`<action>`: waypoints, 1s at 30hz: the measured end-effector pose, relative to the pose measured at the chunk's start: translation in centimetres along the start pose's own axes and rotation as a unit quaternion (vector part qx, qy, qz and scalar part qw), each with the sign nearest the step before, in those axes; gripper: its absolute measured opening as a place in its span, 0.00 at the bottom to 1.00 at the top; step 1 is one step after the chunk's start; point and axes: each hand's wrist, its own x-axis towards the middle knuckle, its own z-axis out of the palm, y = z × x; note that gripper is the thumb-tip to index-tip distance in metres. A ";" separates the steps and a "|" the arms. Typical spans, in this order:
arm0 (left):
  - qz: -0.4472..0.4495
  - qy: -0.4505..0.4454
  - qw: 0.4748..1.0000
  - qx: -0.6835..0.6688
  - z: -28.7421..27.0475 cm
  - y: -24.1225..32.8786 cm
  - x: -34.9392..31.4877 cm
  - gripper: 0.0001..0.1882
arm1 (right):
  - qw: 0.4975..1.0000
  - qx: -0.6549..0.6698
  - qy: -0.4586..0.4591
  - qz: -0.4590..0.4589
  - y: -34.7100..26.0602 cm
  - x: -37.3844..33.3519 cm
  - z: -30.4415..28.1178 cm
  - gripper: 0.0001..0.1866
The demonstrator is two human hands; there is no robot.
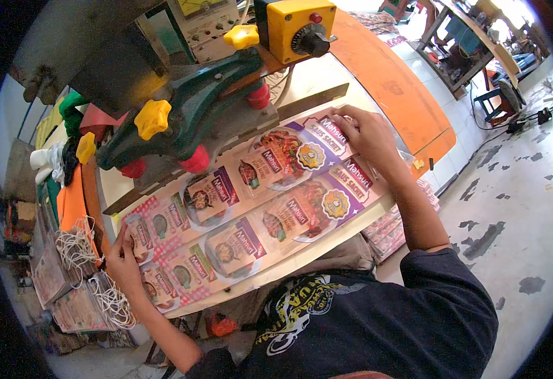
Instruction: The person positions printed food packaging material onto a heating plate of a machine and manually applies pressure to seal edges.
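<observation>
A wide printed plastic sheet [260, 205] with two rows of food pictures and purple and red-checked patches lies across a cream work surface [301, 262]. My left hand [125, 262] grips its left edge, the fingers bent over the border. At the far right corner my right hand [361, 132] holds the sheet between thumb and curled fingers, close to a straight metal bar [314, 103]. Just beyond the sheet stands a machine with a dark green metal arm [210, 117], yellow star knobs [152, 119] and red rounded feet [194, 160].
A yellow control box [289, 28] with a black dial stands at the back. Orange tabletop [396, 88] curves away on the right. Bundles of white string [77, 249] and stacked printed sheets [87, 308] sit at lower left; another stack [395, 234] is below the right edge.
</observation>
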 end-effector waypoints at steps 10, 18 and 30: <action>0.003 0.011 0.999 0.037 0.2 -0.7 0.4 0.17 | 1.000 -0.012 0.015 -0.003 -0.2 -0.3 0.1 0.15; 0.052 0.024 0.996 0.062 0.2 -0.6 0.3 0.17 | 1.000 0.003 0.028 -0.006 0.1 -0.4 0.4 0.15; -0.042 -0.006 0.996 0.083 -0.3 2.0 0.2 0.17 | 0.997 0.065 0.035 0.019 -0.8 -0.4 0.3 0.14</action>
